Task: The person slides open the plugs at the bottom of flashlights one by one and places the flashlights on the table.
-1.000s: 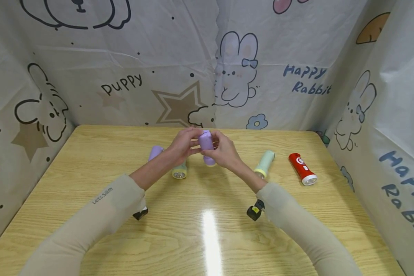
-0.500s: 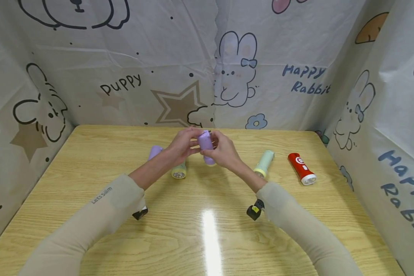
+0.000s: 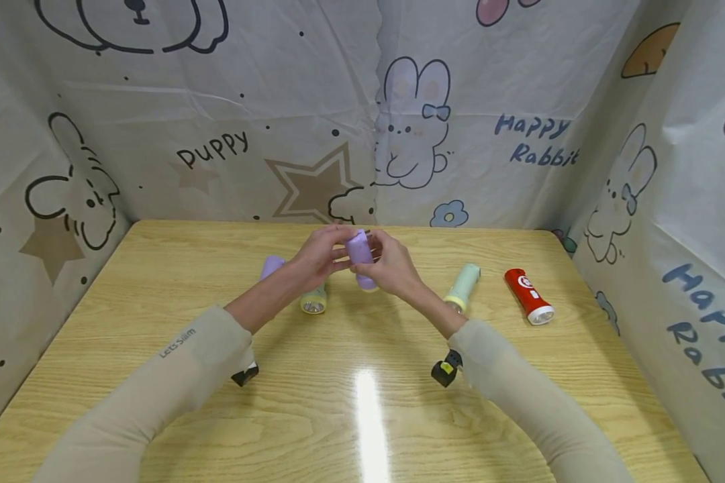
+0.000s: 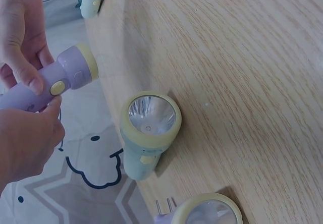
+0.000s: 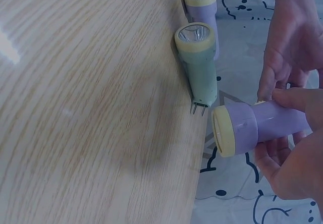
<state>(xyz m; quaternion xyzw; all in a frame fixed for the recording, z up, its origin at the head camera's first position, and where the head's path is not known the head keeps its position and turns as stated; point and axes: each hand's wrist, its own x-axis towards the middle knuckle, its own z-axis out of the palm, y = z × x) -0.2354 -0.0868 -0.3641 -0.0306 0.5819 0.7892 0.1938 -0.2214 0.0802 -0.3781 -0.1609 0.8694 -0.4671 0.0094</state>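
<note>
Lilac flashlight (image 5: 262, 124), yellow-rimmed, with a small yellow button (image 4: 57, 88).

A wood-grain tabletop (image 3: 302, 422) is enclosed on three sides by cartoon-printed sheeting (image 3: 314, 84); a bright light streak (image 3: 370, 422) is reflected.

The yellow-rimmed purple flashlight (image 5: 262, 123) is held tilted.

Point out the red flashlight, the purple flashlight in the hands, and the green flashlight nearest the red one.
Red flashlight (image 3: 528, 299), head view: red barrel.
Purple flashlight (image 5: 265, 120), right wrist view: barrel, just behind the head.
Green flashlight (image 3: 465, 284), head view: green barrel.
</note>
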